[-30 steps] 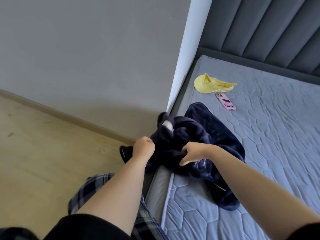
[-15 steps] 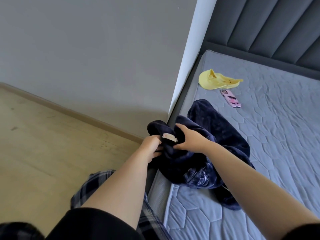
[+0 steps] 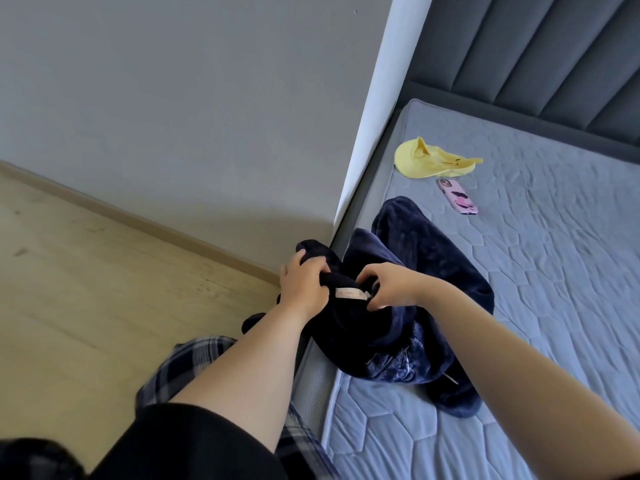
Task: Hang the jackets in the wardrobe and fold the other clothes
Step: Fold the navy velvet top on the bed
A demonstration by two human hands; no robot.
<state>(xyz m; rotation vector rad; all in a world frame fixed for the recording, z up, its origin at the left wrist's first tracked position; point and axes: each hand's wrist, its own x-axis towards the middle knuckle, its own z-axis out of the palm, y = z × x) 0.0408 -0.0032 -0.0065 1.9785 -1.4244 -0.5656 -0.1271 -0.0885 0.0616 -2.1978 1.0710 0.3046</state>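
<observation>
Dark fleece garment lies bunched at the mattress edge, centre frame, unfolded. Left hand and right hand both grip it beside its label. Folding looks barely started; no wardrobe shows.

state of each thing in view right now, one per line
navy fleece garment: bunched at mattress edge, gripped by both hands
left hand: grips garment
right hand: pinches garment by its label
yellow cap: lying on mattress
pink phone: face down
</observation>
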